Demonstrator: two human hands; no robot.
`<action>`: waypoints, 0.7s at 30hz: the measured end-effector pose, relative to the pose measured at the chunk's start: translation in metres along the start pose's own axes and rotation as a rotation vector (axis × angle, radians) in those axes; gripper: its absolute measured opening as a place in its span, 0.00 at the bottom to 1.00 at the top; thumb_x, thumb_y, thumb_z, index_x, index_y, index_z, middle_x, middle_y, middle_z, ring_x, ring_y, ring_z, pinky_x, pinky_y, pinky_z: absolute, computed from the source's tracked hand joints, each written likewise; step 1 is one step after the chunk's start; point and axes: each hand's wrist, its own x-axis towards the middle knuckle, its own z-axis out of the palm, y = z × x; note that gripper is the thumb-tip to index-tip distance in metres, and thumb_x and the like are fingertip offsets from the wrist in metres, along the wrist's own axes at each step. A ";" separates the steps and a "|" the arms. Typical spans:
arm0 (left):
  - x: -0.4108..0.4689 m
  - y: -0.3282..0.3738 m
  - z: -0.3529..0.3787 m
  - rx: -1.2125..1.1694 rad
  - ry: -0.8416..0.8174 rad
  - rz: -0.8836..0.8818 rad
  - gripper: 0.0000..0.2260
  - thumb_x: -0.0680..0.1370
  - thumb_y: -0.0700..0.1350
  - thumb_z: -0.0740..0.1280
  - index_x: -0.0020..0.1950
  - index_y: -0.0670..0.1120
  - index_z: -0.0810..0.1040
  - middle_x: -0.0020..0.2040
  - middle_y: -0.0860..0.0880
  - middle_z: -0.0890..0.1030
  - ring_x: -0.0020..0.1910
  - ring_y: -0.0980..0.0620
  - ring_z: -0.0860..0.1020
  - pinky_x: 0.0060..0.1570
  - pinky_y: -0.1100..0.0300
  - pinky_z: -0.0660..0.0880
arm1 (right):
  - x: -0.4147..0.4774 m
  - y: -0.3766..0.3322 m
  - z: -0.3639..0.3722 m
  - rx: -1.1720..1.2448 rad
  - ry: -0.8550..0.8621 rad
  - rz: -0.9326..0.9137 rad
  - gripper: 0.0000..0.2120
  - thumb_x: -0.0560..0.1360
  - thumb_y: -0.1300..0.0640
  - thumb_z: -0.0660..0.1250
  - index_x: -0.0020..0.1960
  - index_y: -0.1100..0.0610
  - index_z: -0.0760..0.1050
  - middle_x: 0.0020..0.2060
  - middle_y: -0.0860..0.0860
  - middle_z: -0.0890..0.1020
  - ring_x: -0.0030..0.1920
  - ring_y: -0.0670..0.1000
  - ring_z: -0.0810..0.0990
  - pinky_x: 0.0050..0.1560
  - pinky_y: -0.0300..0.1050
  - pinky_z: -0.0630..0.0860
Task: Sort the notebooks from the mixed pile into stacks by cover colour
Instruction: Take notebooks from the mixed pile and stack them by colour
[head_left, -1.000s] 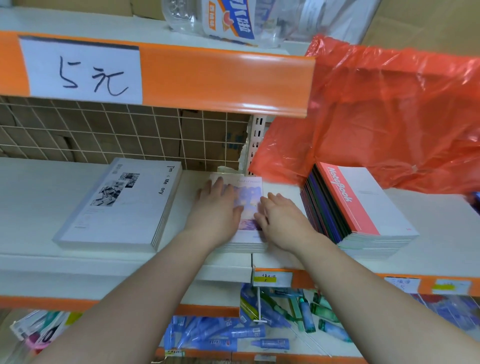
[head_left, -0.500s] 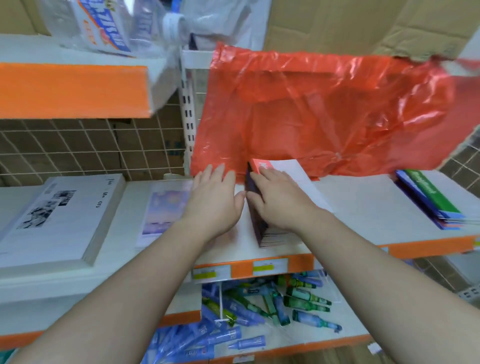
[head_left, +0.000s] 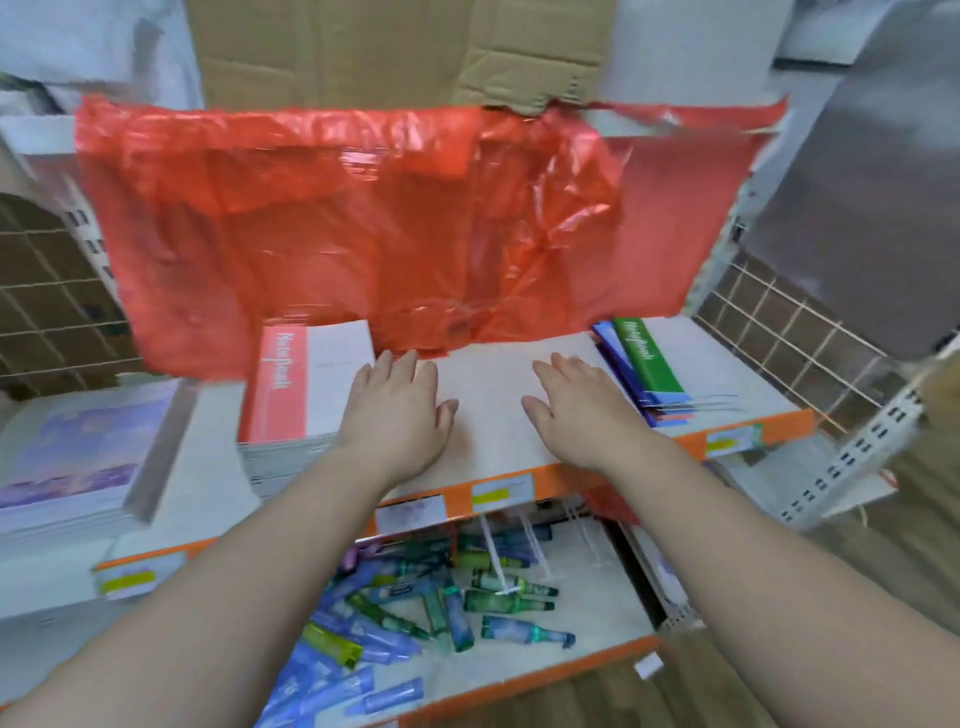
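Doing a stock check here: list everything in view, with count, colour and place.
red stack: one, red-and-white top cover, shelf, left of the hands
mixed pile: one, green on top, blue and red below, shelf's right end
purple stack: one, lilac cover, far-left shelf
bag: one, red plastic, hanging behind the shelf
cardboard: one, brown, top
shelf: one, white with orange edge, centre
labels: several, white and yellow, on orange edges
bottle-shaped items: many, blue and green, lower shelf
grid: two panels, pale wire, far left and right
left hand: one, flat, over bare shelf beside red stack
right hand: one, flat, over bare shelf near mixed pile
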 end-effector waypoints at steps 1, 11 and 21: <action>0.004 0.012 0.001 0.005 -0.010 0.003 0.22 0.81 0.57 0.55 0.66 0.44 0.71 0.69 0.42 0.72 0.68 0.39 0.67 0.67 0.47 0.65 | -0.002 0.015 -0.001 0.007 -0.003 0.018 0.28 0.82 0.44 0.50 0.78 0.56 0.55 0.78 0.57 0.56 0.77 0.58 0.54 0.76 0.56 0.52; 0.060 0.077 0.015 -0.033 -0.099 0.066 0.25 0.83 0.58 0.52 0.75 0.44 0.62 0.79 0.42 0.59 0.78 0.39 0.55 0.76 0.47 0.53 | 0.016 0.091 0.004 0.014 -0.036 0.106 0.27 0.82 0.45 0.50 0.76 0.56 0.58 0.75 0.57 0.61 0.75 0.58 0.57 0.74 0.56 0.55; 0.124 0.103 0.051 -0.041 -0.140 0.149 0.24 0.82 0.58 0.52 0.71 0.45 0.67 0.75 0.42 0.66 0.74 0.38 0.61 0.72 0.46 0.60 | 0.053 0.139 0.022 -0.032 -0.090 0.209 0.24 0.80 0.43 0.49 0.70 0.55 0.64 0.69 0.56 0.69 0.69 0.58 0.65 0.70 0.58 0.61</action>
